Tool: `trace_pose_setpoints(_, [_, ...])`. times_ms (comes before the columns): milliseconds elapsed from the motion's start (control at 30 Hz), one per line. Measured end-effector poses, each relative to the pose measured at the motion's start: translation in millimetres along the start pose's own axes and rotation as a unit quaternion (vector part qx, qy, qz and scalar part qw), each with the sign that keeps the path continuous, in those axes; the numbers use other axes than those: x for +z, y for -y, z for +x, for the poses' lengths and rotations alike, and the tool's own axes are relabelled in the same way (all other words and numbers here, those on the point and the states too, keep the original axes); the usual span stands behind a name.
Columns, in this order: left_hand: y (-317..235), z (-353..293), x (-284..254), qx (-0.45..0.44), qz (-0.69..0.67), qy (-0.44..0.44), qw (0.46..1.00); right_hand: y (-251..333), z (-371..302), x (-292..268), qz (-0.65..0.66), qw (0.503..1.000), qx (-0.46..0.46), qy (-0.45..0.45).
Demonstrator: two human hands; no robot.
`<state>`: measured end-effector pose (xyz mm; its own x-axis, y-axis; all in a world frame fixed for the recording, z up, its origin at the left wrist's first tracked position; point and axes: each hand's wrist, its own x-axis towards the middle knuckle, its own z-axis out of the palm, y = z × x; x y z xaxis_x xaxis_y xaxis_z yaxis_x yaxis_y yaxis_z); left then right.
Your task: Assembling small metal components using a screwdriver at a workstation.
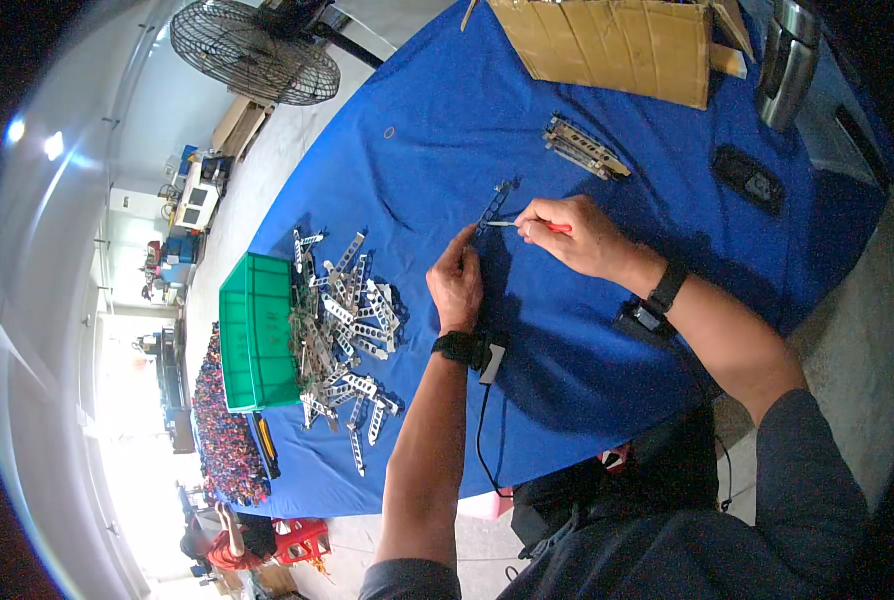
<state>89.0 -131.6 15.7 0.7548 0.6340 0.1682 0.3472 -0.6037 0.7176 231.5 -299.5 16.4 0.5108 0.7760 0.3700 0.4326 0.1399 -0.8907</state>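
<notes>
My left hand (456, 280) pinches the near end of a narrow metal strip with a row of holes (494, 203), over the blue cloth. My right hand (577, 236) is closed around a slim tool with a red handle (559, 228) and a pale, thin shaft. The tool's tip meets the strip close to my left fingertips; its exact shape is too small to tell. To the left lies a loose heap of similar perforated metal strips (342, 320). A neat stack of strips (585, 148) rests beyond my right hand.
A green plastic bin (259, 332) stands tipped beside the heap. A cardboard box (607, 50), a steel flask (789, 65) and a dark phone-like object (747, 178) occupy the far side. A small ring (389, 132) lies on the cloth. Beyond the table are a fan (252, 50) and another person (229, 540).
</notes>
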Motion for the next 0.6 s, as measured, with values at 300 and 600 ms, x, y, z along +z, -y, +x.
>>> trace_pose_setpoints(300, [1.6, -0.2, 0.7, 0.009, -0.014, -0.002, 1.000, -4.8, -0.1, 2.0, 0.021, 1.000, -0.017, 0.005])
trace_pose_setpoints(600, [2.7, -1.4, 0.8, 0.024, -0.001, -0.007, 1.000, -3.0, -0.8, 2.1, 0.082, 0.996, 0.032, 0.020])
